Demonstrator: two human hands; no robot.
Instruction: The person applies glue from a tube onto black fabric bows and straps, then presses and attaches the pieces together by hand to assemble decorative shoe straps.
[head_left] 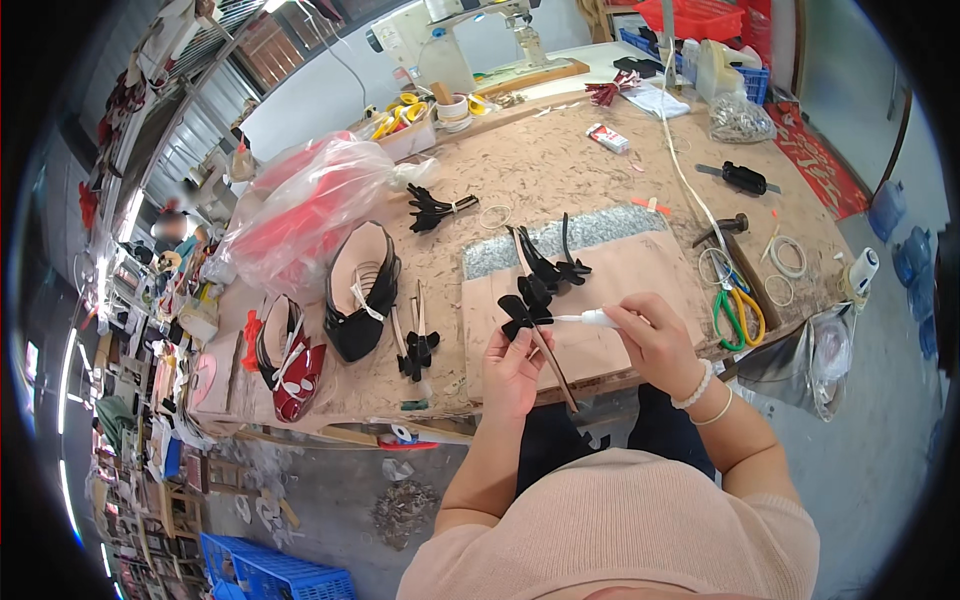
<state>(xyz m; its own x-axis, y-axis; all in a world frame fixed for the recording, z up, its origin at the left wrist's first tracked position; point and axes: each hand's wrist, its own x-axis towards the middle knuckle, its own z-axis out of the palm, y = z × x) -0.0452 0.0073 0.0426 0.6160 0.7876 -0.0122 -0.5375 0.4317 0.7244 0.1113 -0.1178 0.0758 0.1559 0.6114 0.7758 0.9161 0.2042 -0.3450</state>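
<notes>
My left hand [510,375] pinches a shoe strap with a black bow [519,312] on it, held over the near part of a pale board [625,268]. The strap's brown tail slants down toward the table edge. My right hand [652,338] is closed round a small white squeeze bottle [598,318], its thin nozzle pointing left and reaching the bow. Whether any liquid comes out is too small to tell. More black bow straps [548,270] lie on the board just beyond my hands. To the left rest other black bow pieces [420,350].
Dark shoe uppers [350,325] and red ones [298,385] lie to the left, near a clear bag with red contents [310,205]. On the right are green-handled scissors [727,318], yellow-handled scissors [748,318] and a hammer [735,224]. A sewing machine [525,40] stands at the back.
</notes>
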